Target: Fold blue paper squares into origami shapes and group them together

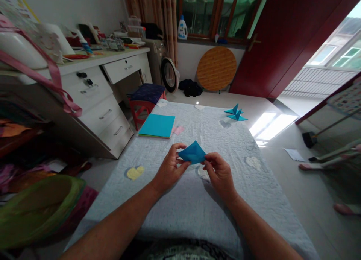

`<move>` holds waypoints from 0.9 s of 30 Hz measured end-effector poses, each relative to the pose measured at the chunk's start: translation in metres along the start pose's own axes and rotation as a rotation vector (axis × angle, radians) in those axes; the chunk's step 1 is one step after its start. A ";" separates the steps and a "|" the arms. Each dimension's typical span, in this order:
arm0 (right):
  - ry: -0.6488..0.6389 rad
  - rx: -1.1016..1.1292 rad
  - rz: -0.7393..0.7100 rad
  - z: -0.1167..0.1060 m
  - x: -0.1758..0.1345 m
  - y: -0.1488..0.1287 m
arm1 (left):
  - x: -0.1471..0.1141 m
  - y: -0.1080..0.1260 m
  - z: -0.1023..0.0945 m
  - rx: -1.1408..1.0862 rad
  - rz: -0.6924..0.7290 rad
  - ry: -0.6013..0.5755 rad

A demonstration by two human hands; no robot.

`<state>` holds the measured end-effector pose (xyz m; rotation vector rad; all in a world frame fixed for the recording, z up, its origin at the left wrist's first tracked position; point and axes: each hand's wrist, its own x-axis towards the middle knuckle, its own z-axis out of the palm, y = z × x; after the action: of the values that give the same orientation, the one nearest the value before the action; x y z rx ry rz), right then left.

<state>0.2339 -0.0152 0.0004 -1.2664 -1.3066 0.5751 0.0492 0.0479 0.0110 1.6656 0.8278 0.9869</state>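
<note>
Both ends of a folded blue paper [194, 153] are pinched between our fingers: our left grip [171, 166] has its thumb along the lower edge and its other fingers at the left corner, while our right grip [220, 174] closes thumb and fingers on the right corner. We hold the paper with one point directed away from us, over the middle of the table [180, 211], which is covered by a pale, quilted cloth with heart patches. Near our left forearm we see a yellow heart [135, 172]; beyond our right forearm lies a white heart [254, 163]. Farther out, on the left side of the table, sits a square stack of paper [157, 125] with a blue sheet on top, beside a pink patch [178, 130]. Toward the far right corner we have spiky folded blue shapes [237, 116] close together. Past the table's far left corner stands a red stool [141, 106] with a dark cover, and behind it a front-loading washer with its round door [170, 75] open. By the far wall leans a round wooden board [216, 68], next to a dark red door [262, 38].
</note>
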 end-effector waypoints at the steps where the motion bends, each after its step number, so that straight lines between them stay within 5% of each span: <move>1: 0.001 0.006 0.004 0.000 0.000 0.000 | 0.001 0.000 0.000 -0.018 -0.010 -0.005; 7: -0.009 0.045 0.022 0.001 -0.001 0.000 | 0.006 -0.001 0.001 -0.136 -0.109 -0.067; 11: 0.004 0.057 0.038 0.002 -0.001 0.001 | 0.006 -0.004 0.006 -0.208 -0.147 -0.005; 27: -0.011 0.077 0.053 0.002 -0.003 0.005 | -0.002 -0.005 0.000 0.105 0.145 0.015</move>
<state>0.2328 -0.0153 -0.0056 -1.2388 -1.2513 0.6646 0.0484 0.0479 0.0059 1.8305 0.7890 1.0723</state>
